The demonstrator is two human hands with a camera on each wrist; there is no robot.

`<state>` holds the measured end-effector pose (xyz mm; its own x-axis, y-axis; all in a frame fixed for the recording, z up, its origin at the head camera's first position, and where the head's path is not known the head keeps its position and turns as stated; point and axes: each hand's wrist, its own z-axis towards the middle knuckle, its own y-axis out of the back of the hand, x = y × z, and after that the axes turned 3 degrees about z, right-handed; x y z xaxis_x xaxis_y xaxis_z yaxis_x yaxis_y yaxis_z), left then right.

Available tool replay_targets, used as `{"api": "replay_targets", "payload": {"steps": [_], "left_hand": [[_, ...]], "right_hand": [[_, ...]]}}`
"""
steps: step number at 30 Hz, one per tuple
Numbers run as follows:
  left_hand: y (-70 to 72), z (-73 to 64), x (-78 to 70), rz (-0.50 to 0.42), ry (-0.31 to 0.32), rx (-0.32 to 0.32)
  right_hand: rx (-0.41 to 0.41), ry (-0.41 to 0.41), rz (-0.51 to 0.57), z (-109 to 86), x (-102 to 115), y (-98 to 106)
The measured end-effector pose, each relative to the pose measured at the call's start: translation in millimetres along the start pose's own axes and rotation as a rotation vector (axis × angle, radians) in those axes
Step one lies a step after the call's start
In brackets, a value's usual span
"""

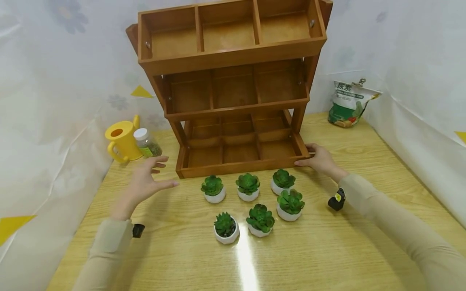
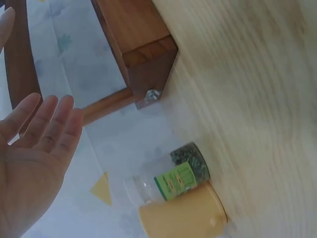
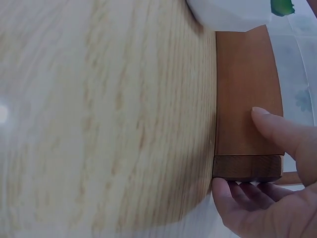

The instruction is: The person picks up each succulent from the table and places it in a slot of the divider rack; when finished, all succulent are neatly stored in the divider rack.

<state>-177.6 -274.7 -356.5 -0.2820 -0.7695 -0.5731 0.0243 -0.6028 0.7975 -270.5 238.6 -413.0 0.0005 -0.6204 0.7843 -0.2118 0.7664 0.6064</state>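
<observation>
A brown wooden three-tier shelf (image 1: 236,165) with divided compartments stands at the back of the table. My right hand (image 1: 321,161) grips its bottom right front corner, thumb on the front board (image 3: 247,94) and fingers curled against the end in the right wrist view. Off the shelf's left end, my left hand (image 1: 143,182) is held in the air with thumb and fingers spread, holding nothing. In the left wrist view its palm and fingers (image 2: 42,124) are apart from the shelf corner (image 2: 151,64). Several potted succulents (image 1: 248,186) stand in front of the shelf.
At the back left are a yellow watering can (image 1: 125,141) and a clear jar (image 1: 148,143) with a white lid and green label. A clipped green and white bag (image 1: 349,105) stands at the back right. Pale sheeting (image 1: 47,101) encloses the table (image 1: 174,258).
</observation>
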Motion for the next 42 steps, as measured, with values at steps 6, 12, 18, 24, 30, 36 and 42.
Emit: {"api": "replay_targets", "payload": {"steps": [6, 12, 18, 24, 30, 36, 42], "left_hand": [[-16.9, 6.2, -4.7, 0.0, -0.007, 0.085], [-31.2, 10.6, -9.1, 0.01, -0.032, 0.107], [-44.7, 14.0, -12.0, -0.004, -0.051, 0.159], [-54.6, 16.8, -16.1, -0.025, -0.059, 0.211], [-59.1, 17.4, -16.3, -0.034, -0.06, 0.213], [-66.5, 17.8, -16.6, -0.045, -0.109, 0.231], [-72.4, 20.2, -22.4, -0.035, -0.148, 0.229]], "right_hand": [[-0.004, -0.003, -0.005, 0.0, 1, 1], [-0.003, -0.003, -0.001, 0.1, 0, 0], [-0.011, 0.0, -0.007, 1.4, -5, -1], [-0.004, -0.019, -0.032, 4.1, -7, 0], [-0.012, -0.042, -0.049, 6.0, -8, -2], [-0.024, -0.052, -0.043, 5.1, -7, -3], [-0.024, -0.05, -0.037, 4.9, -9, -2]]}}
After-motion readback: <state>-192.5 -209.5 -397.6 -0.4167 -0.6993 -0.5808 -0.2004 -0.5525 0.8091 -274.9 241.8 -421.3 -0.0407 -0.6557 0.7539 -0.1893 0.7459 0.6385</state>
